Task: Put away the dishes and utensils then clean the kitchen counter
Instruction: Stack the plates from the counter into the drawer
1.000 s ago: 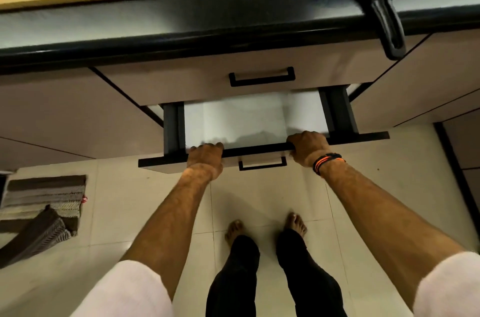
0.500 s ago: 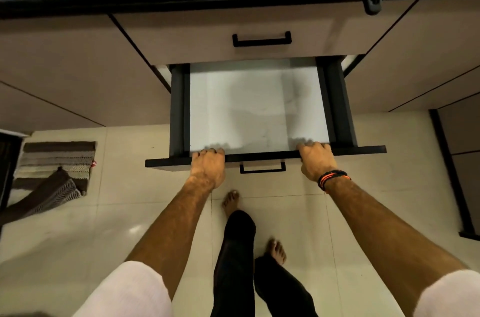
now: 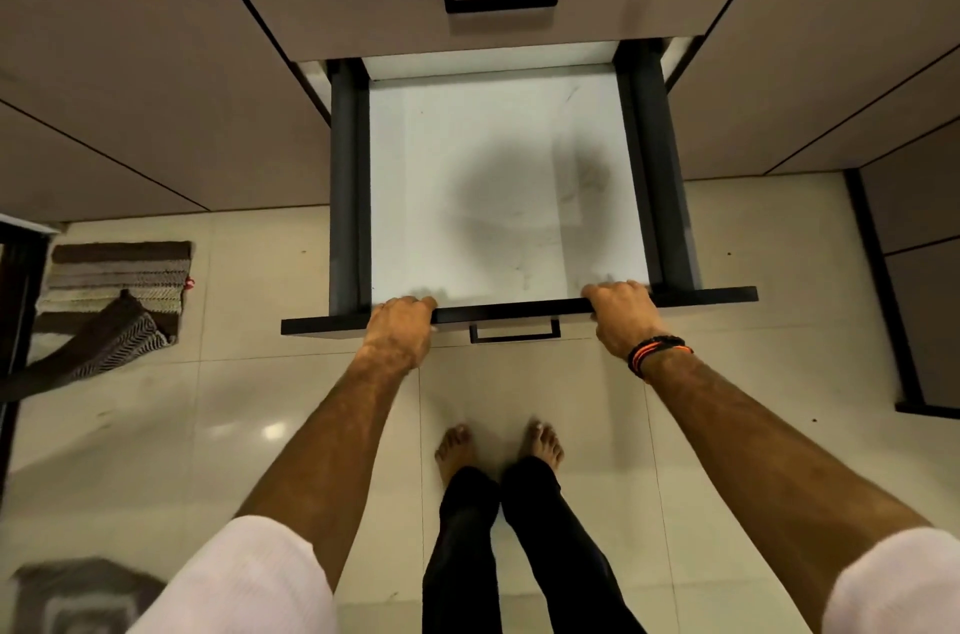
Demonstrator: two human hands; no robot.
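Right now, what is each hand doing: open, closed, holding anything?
Left hand: closed, gripping the front edge of the drawer.
Right hand: closed, gripping the same drawer edge.

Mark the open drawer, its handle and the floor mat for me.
drawer (image 3: pixel 498 176): head view, bare white floor inside it.
handle (image 3: pixel 514 335): head view, middle of the black bar.
mat (image 3: pixel 119 270): head view, striped top.
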